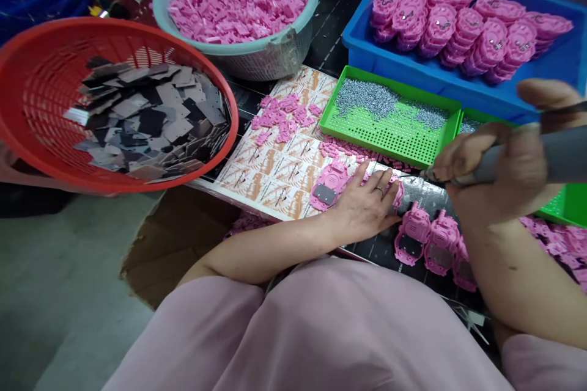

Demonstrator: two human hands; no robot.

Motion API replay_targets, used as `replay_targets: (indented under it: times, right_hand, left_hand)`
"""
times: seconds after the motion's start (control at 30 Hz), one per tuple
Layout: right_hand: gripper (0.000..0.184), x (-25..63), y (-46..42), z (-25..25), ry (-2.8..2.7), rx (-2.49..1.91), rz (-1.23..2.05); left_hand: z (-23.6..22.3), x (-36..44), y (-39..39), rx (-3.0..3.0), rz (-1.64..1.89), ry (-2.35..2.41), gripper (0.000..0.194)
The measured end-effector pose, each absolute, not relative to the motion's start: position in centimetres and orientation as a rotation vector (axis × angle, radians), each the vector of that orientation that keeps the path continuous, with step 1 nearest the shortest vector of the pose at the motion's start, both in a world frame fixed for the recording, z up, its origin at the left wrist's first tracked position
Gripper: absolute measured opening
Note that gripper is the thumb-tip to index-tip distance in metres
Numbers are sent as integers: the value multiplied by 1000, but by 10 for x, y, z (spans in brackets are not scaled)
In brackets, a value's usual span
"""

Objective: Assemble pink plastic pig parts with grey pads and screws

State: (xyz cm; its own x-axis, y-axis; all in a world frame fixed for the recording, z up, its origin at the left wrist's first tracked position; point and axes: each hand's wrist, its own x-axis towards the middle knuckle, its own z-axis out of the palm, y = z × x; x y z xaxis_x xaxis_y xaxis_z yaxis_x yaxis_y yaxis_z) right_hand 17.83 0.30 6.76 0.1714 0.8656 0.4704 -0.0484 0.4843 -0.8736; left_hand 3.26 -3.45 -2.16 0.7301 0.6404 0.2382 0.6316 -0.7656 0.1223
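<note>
My left hand (367,204) lies on the table with its fingers closed over a pink plastic shell (397,190), pinning it down. Just to its left sits another pink shell with a grey insert (328,186). My right hand (499,174) is wrapped round a grey electric screwdriver (541,159), whose tip points left toward the shell under my left fingers. Three more pink shells (435,245) lie in a row in front of my right wrist.
A green perforated tray (389,137) holds several small screws. Behind it a blue bin (362,43) holds stacked pink parts. A grey basin (257,55) of pink pieces and a red basket (27,128) of dark grey plates stand at the left. Loose pink bits (284,116) lie on printed card.
</note>
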Motion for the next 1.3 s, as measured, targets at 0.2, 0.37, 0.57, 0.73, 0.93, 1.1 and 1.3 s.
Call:
replay_targets:
  times: [0.2, 0.37, 0.57, 0.73, 0.93, 1.1, 1.3]
  right_hand:
    - [21, 172, 3, 52, -1272, -691, 780]
    - [13, 173, 9, 43, -1291, -678, 799]
    - [17, 170, 8, 39, -1346, -667, 798]
    - [17, 172, 7, 49, -1323, -689, 766]
    - [17, 184, 1, 67, -1273, -642, 738]
    - [21, 190, -13, 77, -1250, -645, 912]
    - [22, 187, -24, 79, -1251, -613, 911]
  left_hand:
    - [-22, 34, -34, 2904, 404, 1072, 61]
    - [-20, 33, -33, 2915, 374, 1060, 63]
    - [-18, 33, -33, 2896, 354, 1042, 63]
    - [-22, 32, -32, 2874, 391, 1059, 62]
    - [-21, 28, -26, 2778, 617, 1072, 47]
    - [-14, 29, -20, 2667, 680, 1169, 38]
    - [-16, 27, -17, 2670, 691, 1079, 27]
